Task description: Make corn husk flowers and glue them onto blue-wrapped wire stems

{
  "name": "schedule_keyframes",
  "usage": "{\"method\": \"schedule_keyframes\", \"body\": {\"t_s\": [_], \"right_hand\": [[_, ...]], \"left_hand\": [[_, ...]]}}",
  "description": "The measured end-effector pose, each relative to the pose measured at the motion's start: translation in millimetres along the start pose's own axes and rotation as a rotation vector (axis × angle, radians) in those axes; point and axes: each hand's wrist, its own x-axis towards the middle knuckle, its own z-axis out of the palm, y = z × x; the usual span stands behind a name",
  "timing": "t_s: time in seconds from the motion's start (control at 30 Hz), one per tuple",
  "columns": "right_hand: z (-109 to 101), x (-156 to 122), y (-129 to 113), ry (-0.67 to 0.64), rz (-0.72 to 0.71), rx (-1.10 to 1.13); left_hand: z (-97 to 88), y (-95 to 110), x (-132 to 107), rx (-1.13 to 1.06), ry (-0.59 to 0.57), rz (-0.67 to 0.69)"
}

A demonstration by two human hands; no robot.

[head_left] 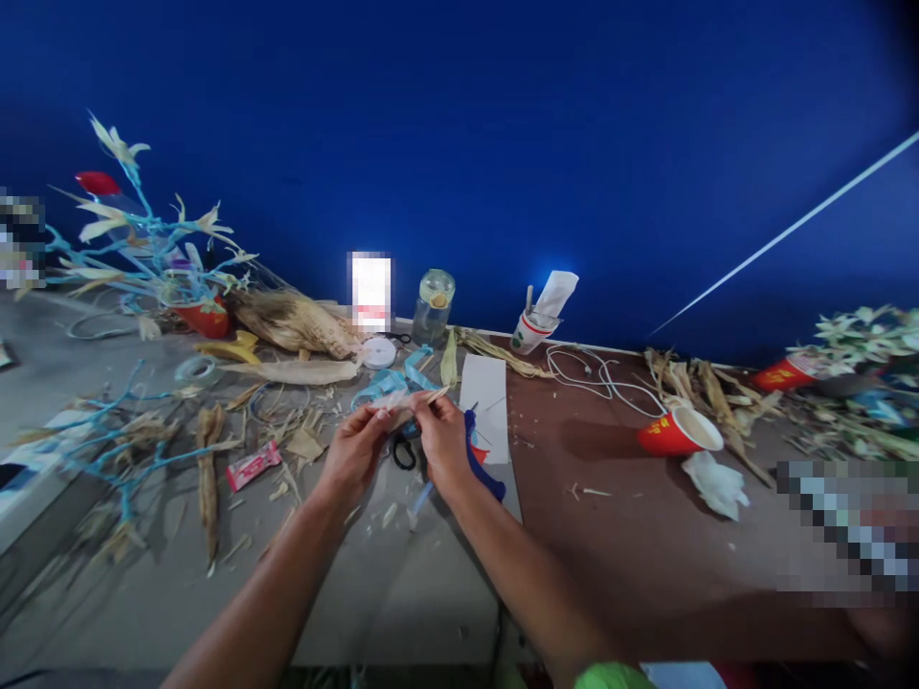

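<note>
My left hand [359,445] is closed, pinching one side of a pale, thin piece of corn husk [396,411]. From the other side, my right hand [443,435] is closed on the same piece, a narrow tip sticking up past its fingers. The fingers hide part of the husk. Just beneath the hands lies a black loop handle [404,454], likely of scissors. A blue curved tool [474,445], partly behind my right wrist, rests on a white sheet of paper [486,383]. Light-blue ribbon [392,383] lies behind my hands.
Left stand blue-wrapped branches with husk flowers [140,225] in a red cup [205,316]. Dried husks [287,321], tape [195,369] and a pink wrapper [254,466] lie nearby. Behind are a glass jar [433,311] and white cup [532,332]; right, a tipped red cup [661,435] and crumpled tissue [714,483].
</note>
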Motion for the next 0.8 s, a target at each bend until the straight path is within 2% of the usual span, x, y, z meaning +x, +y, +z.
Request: {"method": "schedule_keyframes", "body": {"t_s": [0.13, 0.2, 0.27, 0.33, 0.4, 0.5, 0.63, 0.8], "right_hand": [[-1, -2, -7, -0.203, -0.003, -0.014], [-7, 1, -15, -0.277, -0.042, -0.129], [-14, 2, -23, -0.310, -0.122, -0.408], [-20, 0, -30, -0.367, -0.208, -0.793], [-23, -5, -32, -0.434, -0.283, -1.141], [-20, -16, -30, -0.454, -0.326, -1.460], [-12, -19, -27, -0.440, -0.275, -1.592], [-13, -14, -29, -0.539, -0.314, -1.575]], "left_hand": [[-5.5, 6, 2, 0.139, 0.176, 0.142], [-8.8, 12, 2, 0.205, 0.274, 0.238], [-11.3, 16, 2, 0.270, 0.362, 0.328], [-12.3, 19, 1, 0.310, 0.413, 0.382], [-12.0, 21, 1, 0.324, 0.429, 0.402], [-10.7, 20, 0, 0.314, 0.411, 0.402], [-10.6, 18, 1, 0.273, 0.378, 0.395], [-11.1, 16, 3, 0.213, 0.403, 0.412]]}}
